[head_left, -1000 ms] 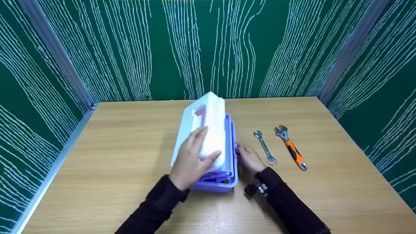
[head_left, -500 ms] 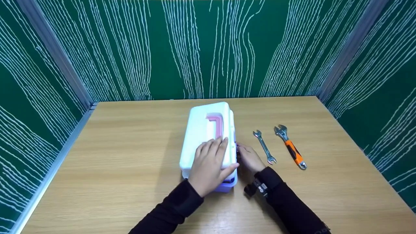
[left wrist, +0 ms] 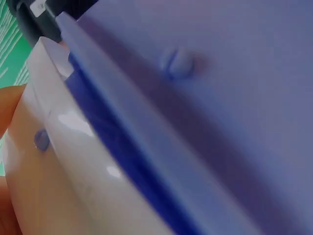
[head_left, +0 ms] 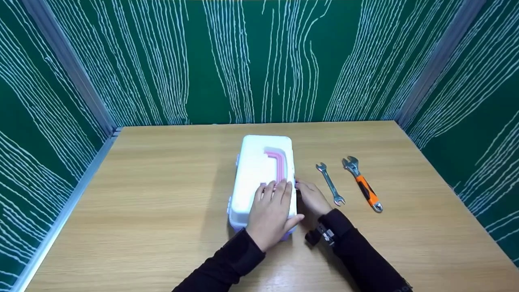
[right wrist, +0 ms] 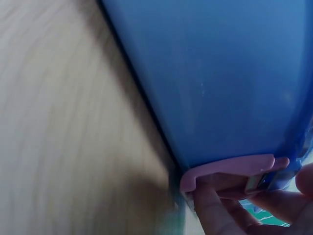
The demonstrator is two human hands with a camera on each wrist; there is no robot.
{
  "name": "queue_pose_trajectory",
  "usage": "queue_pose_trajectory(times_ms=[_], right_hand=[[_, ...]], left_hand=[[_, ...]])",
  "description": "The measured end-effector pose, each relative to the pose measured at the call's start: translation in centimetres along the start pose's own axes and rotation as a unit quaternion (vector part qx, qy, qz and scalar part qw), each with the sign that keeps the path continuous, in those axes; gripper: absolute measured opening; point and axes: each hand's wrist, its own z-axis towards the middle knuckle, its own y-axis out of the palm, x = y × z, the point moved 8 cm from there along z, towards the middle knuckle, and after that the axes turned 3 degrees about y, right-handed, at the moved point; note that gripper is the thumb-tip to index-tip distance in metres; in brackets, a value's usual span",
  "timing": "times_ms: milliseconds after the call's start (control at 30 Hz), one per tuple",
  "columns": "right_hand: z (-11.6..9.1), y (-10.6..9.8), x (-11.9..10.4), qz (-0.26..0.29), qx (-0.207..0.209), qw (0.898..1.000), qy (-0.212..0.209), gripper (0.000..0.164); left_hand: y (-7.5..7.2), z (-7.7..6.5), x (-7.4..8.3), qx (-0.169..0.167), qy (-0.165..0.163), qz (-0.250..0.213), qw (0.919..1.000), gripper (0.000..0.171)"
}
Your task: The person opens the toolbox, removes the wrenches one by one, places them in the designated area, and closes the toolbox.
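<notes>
A plastic toolbox with a white lid (head_left: 253, 174) and a purple base (left wrist: 244, 73) stands on the table. A pink handle (head_left: 279, 164) lies folded in the lid's recess. My left hand (head_left: 269, 217) lies flat on the near part of the lid, fingers extended. In the left wrist view a dark blue strip shows between the lid's edge and the base's rim. My right hand (head_left: 314, 198) is at the box's right side. The right wrist view shows its fingers hooked round a pink latch (right wrist: 230, 169) on the box wall.
To the right of the box lie a double open-ended wrench (head_left: 330, 184) and an adjustable wrench (head_left: 365, 186) with an orange and black grip. Green panels (head_left: 259, 61) with white wavy lines enclose the wooden table (head_left: 154, 194) at the back and sides.
My left hand has swung the lid from tilted up on the left down over the base, moving right and nearer. My right hand has stayed at the box's right side.
</notes>
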Motion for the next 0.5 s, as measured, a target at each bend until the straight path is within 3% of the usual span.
queue_pose_trajectory(times_ms=[367, 500], right_hand=[[0.2, -0.2, 0.6, 0.076, -0.037, 0.996, 0.041, 0.047], [0.5, -1.3, 0.5, 0.025, -0.036, 0.998, 0.045, 0.051]], left_hand=[[0.6, -0.2, 0.6, -0.006, 0.006, 0.045, 0.9990, 0.077], [0.7, -0.1, 0.6, 0.004, 0.007, 0.051, 0.9986, 0.077]])
